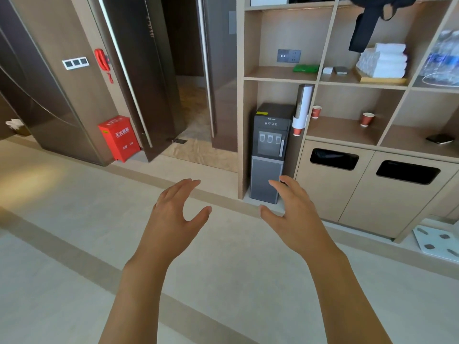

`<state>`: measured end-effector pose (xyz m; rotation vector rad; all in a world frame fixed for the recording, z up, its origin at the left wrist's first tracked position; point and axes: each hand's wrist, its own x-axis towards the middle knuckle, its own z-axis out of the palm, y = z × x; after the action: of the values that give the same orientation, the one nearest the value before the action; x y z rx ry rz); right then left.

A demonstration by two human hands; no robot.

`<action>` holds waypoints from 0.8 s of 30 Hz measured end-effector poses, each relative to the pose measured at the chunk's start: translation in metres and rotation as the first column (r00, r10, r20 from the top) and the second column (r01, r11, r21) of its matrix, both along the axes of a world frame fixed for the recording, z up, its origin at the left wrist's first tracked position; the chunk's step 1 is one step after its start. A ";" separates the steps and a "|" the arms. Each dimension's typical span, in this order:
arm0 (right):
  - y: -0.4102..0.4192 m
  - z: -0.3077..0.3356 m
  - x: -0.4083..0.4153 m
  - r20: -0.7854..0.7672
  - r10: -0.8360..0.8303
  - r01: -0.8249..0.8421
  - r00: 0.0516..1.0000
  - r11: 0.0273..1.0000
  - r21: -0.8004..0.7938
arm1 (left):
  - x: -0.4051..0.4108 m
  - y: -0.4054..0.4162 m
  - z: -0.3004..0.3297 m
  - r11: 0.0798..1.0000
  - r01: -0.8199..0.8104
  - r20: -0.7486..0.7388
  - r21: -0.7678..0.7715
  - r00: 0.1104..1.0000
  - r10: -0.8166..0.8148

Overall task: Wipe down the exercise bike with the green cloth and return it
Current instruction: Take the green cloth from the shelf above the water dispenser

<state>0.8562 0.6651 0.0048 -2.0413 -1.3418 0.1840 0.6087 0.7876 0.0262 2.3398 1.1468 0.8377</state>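
Note:
The green cloth (305, 68) lies folded flat on a wooden shelf (273, 75), just under a grey wall socket, up and to the right of both hands. My left hand (173, 214) and my right hand (293, 214) are stretched out in front of me over the pale floor, palms facing each other, fingers spread, holding nothing. Both hands are far below the cloth and apart from it. No exercise bike is in view.
A dark water dispenser (269, 152) stands in the shelf unit below the cloth, with a cup holder (301, 108) beside it. White towels (383, 61), red paper cups (367, 119) and two bin openings (334, 158) fill the right. A red fire box (119, 137) stands left by an open doorway.

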 end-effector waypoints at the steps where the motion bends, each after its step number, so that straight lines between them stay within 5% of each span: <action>1: 0.006 -0.002 0.010 0.002 -0.007 0.007 1.000 1.000 -0.003 | 0.010 0.006 0.000 1.000 0.003 -0.004 0.000 1.000 -0.003; 13: 0.085 -0.021 0.092 -0.024 -0.065 0.065 0.998 0.998 -0.009 | 0.099 0.103 -0.002 0.997 0.079 -0.027 -0.014 0.997 -0.079; 24: 0.258 0.014 0.136 0.021 -0.104 0.104 0.994 0.995 0.003 | 0.155 0.279 0.018 0.995 0.099 -0.018 -0.012 0.995 -0.099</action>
<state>0.9917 0.9229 0.0184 -2.1108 -1.2445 0.1150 0.7633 1.0669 0.0444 2.3792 1.0302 0.7743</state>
